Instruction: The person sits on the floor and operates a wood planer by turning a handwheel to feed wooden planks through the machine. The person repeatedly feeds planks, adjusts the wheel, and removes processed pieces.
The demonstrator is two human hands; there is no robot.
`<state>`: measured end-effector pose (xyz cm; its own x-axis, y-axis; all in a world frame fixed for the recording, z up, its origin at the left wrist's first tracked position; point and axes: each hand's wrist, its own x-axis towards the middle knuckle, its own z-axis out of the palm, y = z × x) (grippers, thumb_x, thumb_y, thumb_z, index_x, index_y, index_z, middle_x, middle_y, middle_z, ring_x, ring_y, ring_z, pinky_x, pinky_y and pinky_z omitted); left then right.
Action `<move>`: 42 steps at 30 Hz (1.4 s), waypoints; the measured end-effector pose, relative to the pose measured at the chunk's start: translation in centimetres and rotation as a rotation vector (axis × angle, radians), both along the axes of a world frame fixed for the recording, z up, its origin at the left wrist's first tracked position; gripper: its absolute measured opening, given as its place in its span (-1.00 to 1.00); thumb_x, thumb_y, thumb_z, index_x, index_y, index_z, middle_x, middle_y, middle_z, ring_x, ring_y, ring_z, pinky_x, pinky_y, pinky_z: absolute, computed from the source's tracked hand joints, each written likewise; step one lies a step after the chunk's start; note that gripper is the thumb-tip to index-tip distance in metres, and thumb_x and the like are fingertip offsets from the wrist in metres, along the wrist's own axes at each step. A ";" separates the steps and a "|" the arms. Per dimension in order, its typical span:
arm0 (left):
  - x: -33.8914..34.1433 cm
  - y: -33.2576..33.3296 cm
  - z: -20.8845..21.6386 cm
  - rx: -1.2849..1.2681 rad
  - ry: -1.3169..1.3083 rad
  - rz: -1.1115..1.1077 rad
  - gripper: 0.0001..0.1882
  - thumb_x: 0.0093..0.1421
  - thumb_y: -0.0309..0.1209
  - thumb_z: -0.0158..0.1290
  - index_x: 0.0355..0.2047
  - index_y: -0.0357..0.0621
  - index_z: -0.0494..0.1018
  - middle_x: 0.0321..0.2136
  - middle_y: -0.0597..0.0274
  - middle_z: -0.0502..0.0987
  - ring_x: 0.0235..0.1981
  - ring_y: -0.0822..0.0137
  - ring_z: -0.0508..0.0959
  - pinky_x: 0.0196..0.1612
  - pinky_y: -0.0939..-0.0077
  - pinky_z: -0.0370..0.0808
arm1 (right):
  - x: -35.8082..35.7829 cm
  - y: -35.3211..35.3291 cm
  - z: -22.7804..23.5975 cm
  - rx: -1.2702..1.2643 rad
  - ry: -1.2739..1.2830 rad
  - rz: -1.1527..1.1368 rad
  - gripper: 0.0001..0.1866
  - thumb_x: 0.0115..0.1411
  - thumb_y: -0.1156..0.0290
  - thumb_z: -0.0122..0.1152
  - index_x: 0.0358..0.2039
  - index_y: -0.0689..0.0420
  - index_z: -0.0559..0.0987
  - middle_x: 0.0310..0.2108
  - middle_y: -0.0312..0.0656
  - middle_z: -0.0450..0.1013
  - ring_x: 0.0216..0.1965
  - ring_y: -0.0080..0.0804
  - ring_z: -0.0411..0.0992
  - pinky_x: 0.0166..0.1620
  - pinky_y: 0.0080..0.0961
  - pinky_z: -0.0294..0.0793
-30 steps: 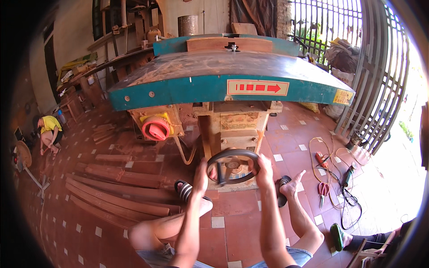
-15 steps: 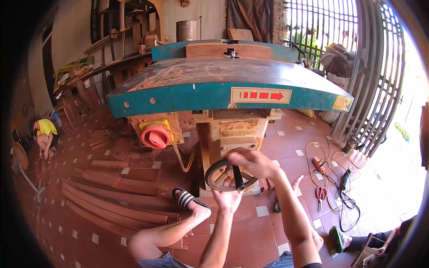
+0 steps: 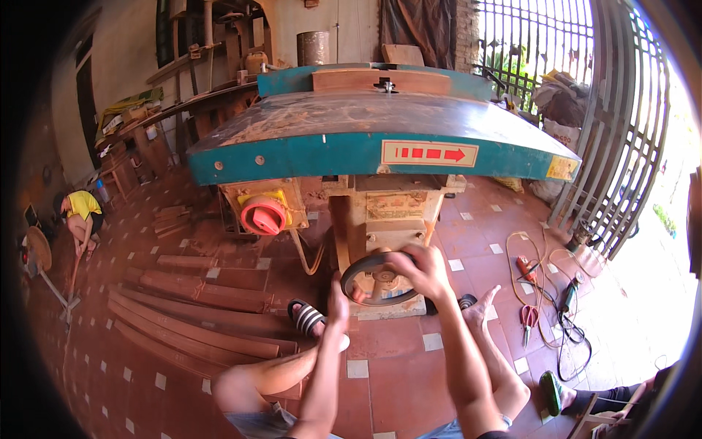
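A black-rimmed handwheel (image 3: 384, 278) sits low on the front of a teal-edged woodworking machine (image 3: 292, 155). Against the wheel's left rim is my left hand (image 3: 339, 304), with fingertips showing inside the rim. My right hand (image 3: 425, 272) is closed at the upper right of the wheel, covering that part of the rim; the wheel's crank handle is hidden, apparently under it. Left of the wheel, a red rotary switch (image 3: 263, 215) on a yellow plate is mounted below the tabletop.
Long wooden boards (image 3: 197, 329) lie on the tiled floor at left. To the right are red-handled scissors (image 3: 529, 320), a power tool (image 3: 570, 294) and coiled cords. A person in a yellow top (image 3: 84, 206) bends at far left; another person's green-shod foot (image 3: 550, 391) shows lower right.
My left hand has moved from the wheel's bottom to its left side. My right hand has come down onto the wheel's upper right. The black handle has left its lower position.
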<state>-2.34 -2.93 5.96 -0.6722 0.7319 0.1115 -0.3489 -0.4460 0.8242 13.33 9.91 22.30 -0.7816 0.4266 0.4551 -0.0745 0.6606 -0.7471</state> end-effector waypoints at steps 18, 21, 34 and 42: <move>11.6 9.7 -2.4 0.528 -0.642 -0.099 -0.39 0.31 0.20 -0.06 0.13 0.03 0.41 -0.03 0.32 0.54 -0.04 0.34 0.52 0.16 0.09 0.37 | -4.5 -4.7 4.5 0.764 -0.678 0.079 -0.65 0.26 0.06 0.22 -0.18 0.07 0.70 -0.20 -0.06 0.61 -0.11 -0.13 0.60 -0.07 -0.23 0.56; 14.0 12.8 -0.8 0.592 -0.756 -0.193 -0.45 0.33 0.19 -0.10 0.00 0.01 0.43 -0.18 0.29 0.52 -0.15 0.30 0.51 0.14 0.05 0.38 | -7.5 -5.6 2.3 0.994 -0.666 0.095 -0.54 0.20 -0.09 0.27 -0.24 0.08 0.71 -0.29 -0.13 0.65 -0.20 -0.16 0.64 -0.13 -0.20 0.61; -0.3 0.1 7.3 -0.259 0.952 0.220 -0.37 0.43 0.15 -0.16 -0.45 -0.16 0.55 -0.69 0.22 0.46 -0.64 0.27 0.49 -0.49 0.36 0.42 | 0.5 3.8 -12.4 -1.136 0.793 0.210 -0.56 0.47 0.01 -0.22 -0.29 0.04 0.52 -0.75 -0.42 0.11 -0.69 -0.57 0.02 -0.52 -0.52 0.08; -0.5 -0.9 3.5 -0.114 0.215 0.411 -0.50 0.43 0.09 -0.12 -0.30 -0.02 0.60 -0.50 0.33 0.63 -0.46 0.35 0.60 -0.39 0.40 0.45 | 1.0 3.8 -11.3 -0.766 0.303 -0.073 -0.52 0.50 0.06 -0.24 -0.17 0.15 0.56 -0.45 -0.21 0.45 -0.33 -0.41 0.48 -0.15 -0.44 0.50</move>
